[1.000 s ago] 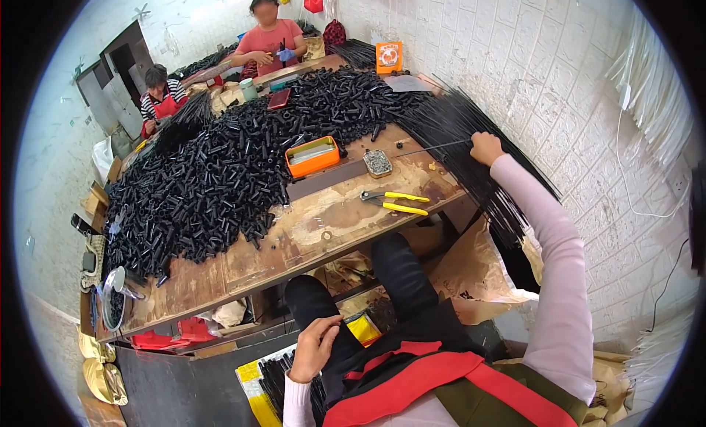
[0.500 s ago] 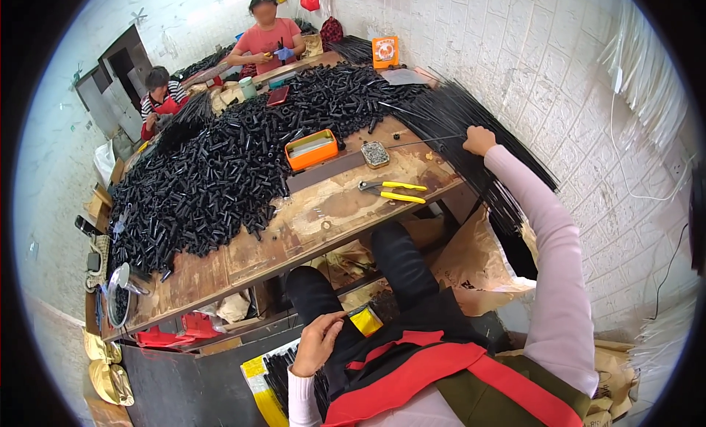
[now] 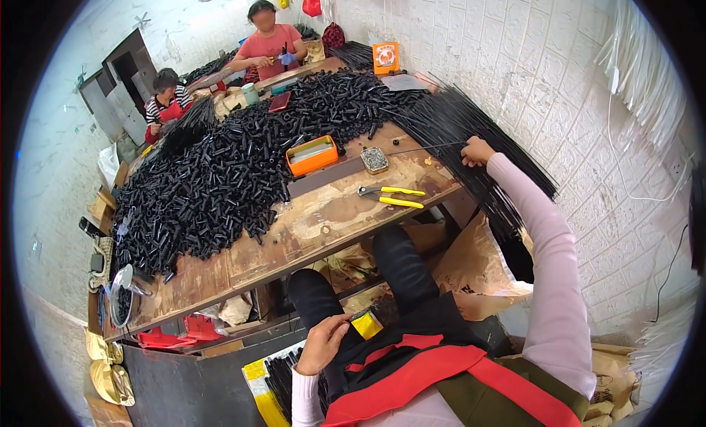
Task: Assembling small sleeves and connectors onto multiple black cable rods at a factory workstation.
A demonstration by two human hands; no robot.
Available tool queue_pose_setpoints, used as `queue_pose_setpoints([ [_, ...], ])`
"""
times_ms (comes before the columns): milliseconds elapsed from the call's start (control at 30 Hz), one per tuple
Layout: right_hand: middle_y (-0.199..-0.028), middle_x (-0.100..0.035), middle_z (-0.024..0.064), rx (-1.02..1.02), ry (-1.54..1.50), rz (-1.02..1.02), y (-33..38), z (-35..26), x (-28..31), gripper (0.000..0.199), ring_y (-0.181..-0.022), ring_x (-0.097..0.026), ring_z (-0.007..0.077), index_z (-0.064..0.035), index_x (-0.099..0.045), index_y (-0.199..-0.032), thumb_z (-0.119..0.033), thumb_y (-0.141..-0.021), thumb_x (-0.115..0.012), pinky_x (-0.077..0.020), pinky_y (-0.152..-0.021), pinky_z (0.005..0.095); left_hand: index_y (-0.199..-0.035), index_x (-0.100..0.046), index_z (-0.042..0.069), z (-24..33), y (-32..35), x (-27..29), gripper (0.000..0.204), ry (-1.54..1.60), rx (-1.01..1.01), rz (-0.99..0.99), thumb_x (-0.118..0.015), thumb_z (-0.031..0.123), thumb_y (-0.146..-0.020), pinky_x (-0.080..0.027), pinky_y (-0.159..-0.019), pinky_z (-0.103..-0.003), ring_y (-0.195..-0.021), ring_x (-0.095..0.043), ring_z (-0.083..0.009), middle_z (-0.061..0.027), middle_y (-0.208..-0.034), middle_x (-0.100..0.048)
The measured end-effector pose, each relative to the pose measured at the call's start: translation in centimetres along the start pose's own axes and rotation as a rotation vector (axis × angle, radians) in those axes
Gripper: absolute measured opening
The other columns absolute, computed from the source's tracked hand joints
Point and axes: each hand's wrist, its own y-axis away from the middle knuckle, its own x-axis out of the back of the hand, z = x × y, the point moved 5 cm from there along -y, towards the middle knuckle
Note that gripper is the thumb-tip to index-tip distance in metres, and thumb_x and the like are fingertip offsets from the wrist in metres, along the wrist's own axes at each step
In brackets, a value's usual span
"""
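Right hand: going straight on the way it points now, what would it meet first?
Probably the black rods fanned below and ahead of the right hand; beyond them, the small square container lies roughly in line. Depth is unclear.

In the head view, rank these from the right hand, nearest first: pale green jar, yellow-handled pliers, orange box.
From the right hand:
1. Yellow-handled pliers, left, near the table's front edge.
2. Orange box, farther left.
3. Pale green jar, left, beyond the box.
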Motion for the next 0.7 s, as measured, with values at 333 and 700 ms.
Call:
queue_pose_setpoints([
  [333, -0.056, -0.055, 0.0056, -0.039, 0.03, -0.063, 1.2, -1.6, -2.4, 0.03, -0.043, -0.051, 0.0161, 0.0004, -0.061, -0.071, -0.019, -0.072, -0.084, -0.036, -0.038, 0.0311, -0.122, -0.061, 0.001, -0.8, -0.3, -1.6, 0.028, -0.005, -0.032, -0.051, -0.058, 0.01, -0.096, -0.048, -0.066, -0.026, -0.072, -0.056, -0.0122, -0.008, -0.087, -0.065],
  [700, -0.054, -0.058, 0.0103, 0.055, 0.088, 0.042, -0.1, -8.4, 5.8, 0.015, -0.039, -0.055, 0.0193, 0.0029, -0.062, -0.068, -0.007, -0.079, -0.061, -0.0395, -0.033, 0.0345, -0.123, -0.06, 0.0, -1.4, -0.7, -2.1, 0.029, 0.043, -0.016, -0.084, -0.058, 0.009, -0.096, -0.049, -0.073, -0.028, -0.079, -0.06, -0.0156, -0.0127, -0.092, -0.067],
])
